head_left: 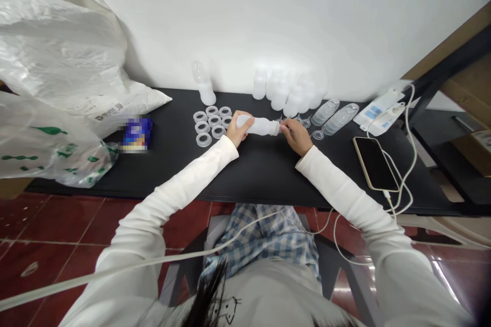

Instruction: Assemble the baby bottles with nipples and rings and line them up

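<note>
My left hand [238,129] is wrapped around the base of a white translucent baby bottle [259,125], which lies nearly level with its mouth to the right. Around the bottle's neck is a clear collar ring [274,128]. At the mouth, the closed fingers of my right hand [297,136] pinch a small part that they mostly hide. Several loose collar rings [202,126] lie in rows just left of my left hand. Clear teats [317,135] rest beyond and beside my right hand.
Several white bottles [260,84] stand by the wall, with a capped bottle [206,93] further left. Stacked clear caps [341,118] lie to the right. A phone [375,164], white cables and a power strip [381,111] occupy the right end; plastic bags [61,61] fill the left.
</note>
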Tool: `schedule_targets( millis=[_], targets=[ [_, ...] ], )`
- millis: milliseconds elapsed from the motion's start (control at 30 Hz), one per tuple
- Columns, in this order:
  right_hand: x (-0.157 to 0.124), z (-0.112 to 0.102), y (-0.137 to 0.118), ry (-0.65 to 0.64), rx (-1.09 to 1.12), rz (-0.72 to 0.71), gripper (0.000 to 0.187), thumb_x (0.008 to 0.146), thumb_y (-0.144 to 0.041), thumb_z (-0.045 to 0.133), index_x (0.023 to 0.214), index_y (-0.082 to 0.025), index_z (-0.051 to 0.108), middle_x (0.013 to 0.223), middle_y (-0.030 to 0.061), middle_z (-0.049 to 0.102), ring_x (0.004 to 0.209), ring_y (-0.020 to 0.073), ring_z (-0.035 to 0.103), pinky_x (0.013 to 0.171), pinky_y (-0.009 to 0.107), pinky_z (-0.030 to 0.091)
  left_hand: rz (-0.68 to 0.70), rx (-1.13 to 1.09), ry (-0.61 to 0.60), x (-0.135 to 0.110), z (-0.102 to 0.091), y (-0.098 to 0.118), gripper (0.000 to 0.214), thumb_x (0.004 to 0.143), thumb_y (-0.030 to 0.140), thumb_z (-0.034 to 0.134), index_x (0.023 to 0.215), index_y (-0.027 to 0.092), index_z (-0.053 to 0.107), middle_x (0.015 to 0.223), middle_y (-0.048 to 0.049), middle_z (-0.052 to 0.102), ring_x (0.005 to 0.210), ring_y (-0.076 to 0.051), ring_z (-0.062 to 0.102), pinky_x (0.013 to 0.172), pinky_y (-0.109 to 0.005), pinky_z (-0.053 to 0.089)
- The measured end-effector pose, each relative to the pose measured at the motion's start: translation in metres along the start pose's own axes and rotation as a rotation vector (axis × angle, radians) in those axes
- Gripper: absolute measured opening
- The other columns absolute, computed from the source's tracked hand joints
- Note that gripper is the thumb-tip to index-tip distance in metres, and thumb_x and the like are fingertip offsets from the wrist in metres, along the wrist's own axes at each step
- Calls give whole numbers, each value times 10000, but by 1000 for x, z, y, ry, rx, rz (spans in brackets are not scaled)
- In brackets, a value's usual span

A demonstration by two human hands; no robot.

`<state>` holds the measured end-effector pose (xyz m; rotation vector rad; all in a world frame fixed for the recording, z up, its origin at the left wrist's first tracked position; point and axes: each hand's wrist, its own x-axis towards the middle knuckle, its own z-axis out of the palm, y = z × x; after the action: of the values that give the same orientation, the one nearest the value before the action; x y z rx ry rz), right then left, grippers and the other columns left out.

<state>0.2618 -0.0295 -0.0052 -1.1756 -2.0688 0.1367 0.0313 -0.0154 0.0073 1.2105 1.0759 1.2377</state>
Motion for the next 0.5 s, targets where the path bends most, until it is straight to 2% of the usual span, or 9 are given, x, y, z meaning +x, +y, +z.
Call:
schedule_targets(
  millis=[100,167,300,400,500],
  targets=[
    [0,-1,-2,-53,-54,12,640,1039,-558,134,676,-230,548,672,57,601,688,206,555,761,391,442,152,10,-48,-3,-1,-4,526,707,606,782,963,197,572,757,38,550,452,-34,405,395,-195,295],
    [0,-1,-3,-64,-56,30,668,1043,-540,100,631,-232,526,649,52,582,670,202,540,773,398,420,197,1,-59,-5,-1,-5,523,713,605,778,974,197,581,800,27,565,469,-33,418,402,-196,309],
    [0,0,-3,-40,-95,68,677,1036,-558,90,650,-229,539,670,59,580,688,210,525,768,396,400,119,-43,-38,-5,2,-3,545,689,619,785,950,194,564,686,52,507,418,-38,386,359,-203,264],
    [0,-1,-4,-44,-94,75,690,1033,-568,95,747,-218,616,747,75,632,752,222,547,786,399,403,39,-78,7,-3,3,-2,550,668,616,792,917,195,541,650,57,497,414,-45,401,350,-204,264],
    [1,-1,-7,-50,-21,40,632,1025,-598,186,1033,-217,690,894,86,687,848,229,578,823,402,428,-26,-108,41,1,2,-1,516,685,598,775,898,201,523,615,59,498,410,-61,418,339,-205,264]
  ],
)
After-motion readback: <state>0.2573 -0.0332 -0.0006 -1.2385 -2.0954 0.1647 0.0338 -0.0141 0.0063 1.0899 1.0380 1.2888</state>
